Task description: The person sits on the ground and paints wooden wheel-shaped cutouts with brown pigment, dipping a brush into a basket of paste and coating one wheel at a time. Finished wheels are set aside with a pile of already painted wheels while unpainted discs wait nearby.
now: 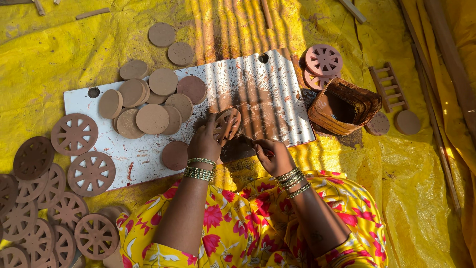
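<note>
My left hand (205, 141) holds a round clay wheel (227, 124) on edge against the white board (267, 94), fingers wrapped round its rim. My right hand (272, 155) is closed on a thin tool (248, 141) whose tip points at the wheel's lower side. The wheel has several spoke-shaped cut-outs. A plain clay disc (175, 155) lies on the board just left of my left wrist.
A pile of plain clay discs (151, 99) covers the board's left part. Finished spoked wheels (74, 134) lie in a heap at the left on the yellow sheet (406, 168). A brown tub (343, 105), two more wheels (323, 60) and a small clay ladder (389, 87) sit at the right.
</note>
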Demonstrator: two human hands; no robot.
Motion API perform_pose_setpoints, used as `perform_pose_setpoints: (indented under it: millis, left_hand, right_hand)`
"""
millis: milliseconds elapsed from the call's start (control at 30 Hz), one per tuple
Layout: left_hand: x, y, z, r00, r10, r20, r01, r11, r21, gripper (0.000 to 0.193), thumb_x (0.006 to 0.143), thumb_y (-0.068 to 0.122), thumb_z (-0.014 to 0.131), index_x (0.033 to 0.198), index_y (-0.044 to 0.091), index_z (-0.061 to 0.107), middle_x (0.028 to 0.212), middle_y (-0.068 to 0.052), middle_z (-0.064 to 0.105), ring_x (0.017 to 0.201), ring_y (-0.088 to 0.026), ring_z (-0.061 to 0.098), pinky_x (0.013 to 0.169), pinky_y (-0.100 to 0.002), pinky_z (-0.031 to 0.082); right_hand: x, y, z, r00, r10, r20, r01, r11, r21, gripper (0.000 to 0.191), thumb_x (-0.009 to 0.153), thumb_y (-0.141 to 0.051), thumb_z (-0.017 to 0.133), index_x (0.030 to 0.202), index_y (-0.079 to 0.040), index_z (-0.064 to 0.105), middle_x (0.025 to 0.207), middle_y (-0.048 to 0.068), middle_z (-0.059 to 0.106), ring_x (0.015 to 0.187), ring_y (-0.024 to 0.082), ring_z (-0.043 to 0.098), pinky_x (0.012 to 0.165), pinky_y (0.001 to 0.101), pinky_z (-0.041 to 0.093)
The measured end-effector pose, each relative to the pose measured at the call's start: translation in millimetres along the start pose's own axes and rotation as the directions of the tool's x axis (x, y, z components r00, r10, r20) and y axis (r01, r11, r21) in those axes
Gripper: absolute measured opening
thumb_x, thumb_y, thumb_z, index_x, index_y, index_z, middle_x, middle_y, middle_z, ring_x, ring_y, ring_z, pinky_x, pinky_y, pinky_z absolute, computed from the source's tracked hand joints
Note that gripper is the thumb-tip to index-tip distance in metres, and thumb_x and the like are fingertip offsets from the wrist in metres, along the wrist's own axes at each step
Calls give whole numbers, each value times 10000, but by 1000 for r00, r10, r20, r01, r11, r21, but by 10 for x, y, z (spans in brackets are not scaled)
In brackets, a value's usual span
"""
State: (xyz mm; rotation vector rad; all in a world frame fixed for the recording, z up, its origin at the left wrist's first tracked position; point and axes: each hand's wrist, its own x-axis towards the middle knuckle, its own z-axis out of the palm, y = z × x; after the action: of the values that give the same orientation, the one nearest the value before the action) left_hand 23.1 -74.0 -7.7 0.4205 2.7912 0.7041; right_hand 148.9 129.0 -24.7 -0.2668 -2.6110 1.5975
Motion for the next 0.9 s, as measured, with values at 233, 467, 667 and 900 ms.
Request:
perform_pose_setpoints:
  millis: [233,467,667,900]
  left_hand:
    - [-6,8,11,999,32,3,-32,999,22,745,880,94,712,1546,244,415,1124,-174,671,977,-391,698,752,-513,574]
    - [0,-14,61,1000,8,13,-9,1000,22,769,882,90,696,1566,243,378,1180,-171,633,1030,-390,669,804,-513,561]
    - [141,-290,286,961,91,-259,-133,980,-151,785,833,44,727,1539,163,406,1344,-196,597,1203,-396,610,946,-487,534]
    - [173,-368,433,1000,2,-17,-7,962,-272,889,777,1,698,1581,107,332,1387,-264,515,1246,-418,560,962,-463,530]
  right_hand:
    - [-38,-9,151,982,-188,12,188,977,-102,174,917,-92,663,1050,15,696,848,149,703,710,238,678,654,330,536]
    - [26,77,99,994,-70,78,83,980,-179,171,874,-20,694,1041,2,722,826,149,708,705,219,690,672,315,556]
    - [-17,28,-143,999,-31,-34,31,1000,0,225,948,-37,663,1168,-3,697,966,110,751,883,137,747,770,266,587]
    - [91,249,111,983,98,-156,-55,964,262,239,1022,-130,663,1212,1,725,1014,134,737,877,139,662,776,279,533]
